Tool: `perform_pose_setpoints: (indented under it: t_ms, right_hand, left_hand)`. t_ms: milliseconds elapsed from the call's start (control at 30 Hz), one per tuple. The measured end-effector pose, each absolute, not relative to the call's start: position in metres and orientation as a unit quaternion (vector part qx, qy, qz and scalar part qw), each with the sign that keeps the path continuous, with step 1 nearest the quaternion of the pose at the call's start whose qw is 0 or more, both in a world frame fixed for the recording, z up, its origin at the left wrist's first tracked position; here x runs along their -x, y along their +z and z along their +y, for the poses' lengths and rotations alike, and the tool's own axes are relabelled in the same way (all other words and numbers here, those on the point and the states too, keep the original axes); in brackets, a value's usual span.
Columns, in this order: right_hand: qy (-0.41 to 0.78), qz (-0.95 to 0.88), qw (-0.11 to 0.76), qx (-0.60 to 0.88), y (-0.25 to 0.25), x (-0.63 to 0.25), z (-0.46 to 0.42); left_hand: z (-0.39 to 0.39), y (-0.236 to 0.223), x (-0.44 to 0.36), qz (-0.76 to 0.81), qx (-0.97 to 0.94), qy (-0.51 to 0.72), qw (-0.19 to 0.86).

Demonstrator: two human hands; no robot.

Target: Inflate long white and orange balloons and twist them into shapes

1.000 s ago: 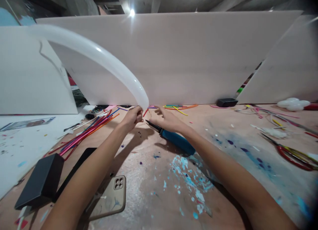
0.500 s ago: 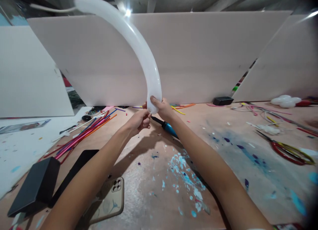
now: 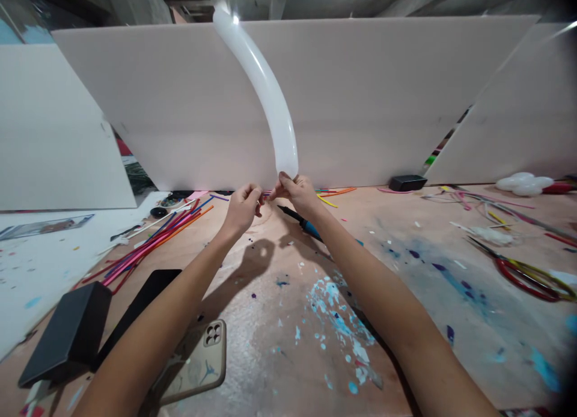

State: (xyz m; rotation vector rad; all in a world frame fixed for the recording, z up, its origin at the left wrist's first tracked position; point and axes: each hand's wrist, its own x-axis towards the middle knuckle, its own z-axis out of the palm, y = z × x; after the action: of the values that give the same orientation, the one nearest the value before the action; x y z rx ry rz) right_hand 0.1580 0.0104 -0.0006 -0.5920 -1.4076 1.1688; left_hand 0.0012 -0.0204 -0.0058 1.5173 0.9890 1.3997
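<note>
nearest you, a beige phone case (image 3: 198, 360) lies on the paint-spotted table (image 3: 256, 375), and farther in a black-tipped blue pump (image 3: 311, 229) sits partly hidden just below your hands. your right hand (image 3: 295, 194) pinches the bottom end of the white balloon (image 3: 271, 95) between thumb and fingers, while your left hand (image 3: 246, 206) is curled close beside it, gripping what you cannot tell. above the table the balloon is long, smooth and glossy, plump below, bowing up leftward past the top edge of the pale panel (image 3: 369, 98).
</note>
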Motion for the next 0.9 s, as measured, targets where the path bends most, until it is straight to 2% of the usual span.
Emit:
perform_pose_setpoints:
  t_ms: [67,133,300,367,500,600,733,900]
  right_hand:
    - [0.495,-0.617,0.553,0.262,-0.002,-0.155,0.010]
    - [0.481,-0.649,0.523,0.273,-0.003,-0.153,0.007]
    - [0.318,-0.802,0.352,0.363,0.002,-0.150,-0.009]
    - [0.262,-0.840,0.291,0.375,0.005,-0.150,-0.016]
    - [0.192,-0.877,0.226,0.379,0.009,-0.149,-0.022]
    - [0.165,-0.882,0.213,0.387,0.013,-0.153,-0.022]
    - [0.199,-0.875,0.211,0.388,0.019,-0.165,-0.022]
    - [0.199,-0.879,0.221,0.374,0.023,-0.173,-0.022]
  left_hand:
    - [-0.021,-0.004,0.004,0.394,-0.691,0.551,0.251]
    - [-0.025,-0.002,0.009,0.391,-0.775,0.482,0.120]
    - [-0.037,0.003,0.017,0.388,-0.884,0.254,-0.057]
    - [-0.037,0.005,0.020,0.409,-0.885,0.200,-0.097]
    - [-0.032,0.004,0.027,0.445,-0.869,0.148,-0.160]
    - [-0.028,0.003,0.030,0.477,-0.847,0.139,-0.189]
    - [-0.029,0.004,0.028,0.494,-0.830,0.143,-0.214]
    - [-0.036,0.008,0.020,0.500,-0.829,0.141,-0.208]
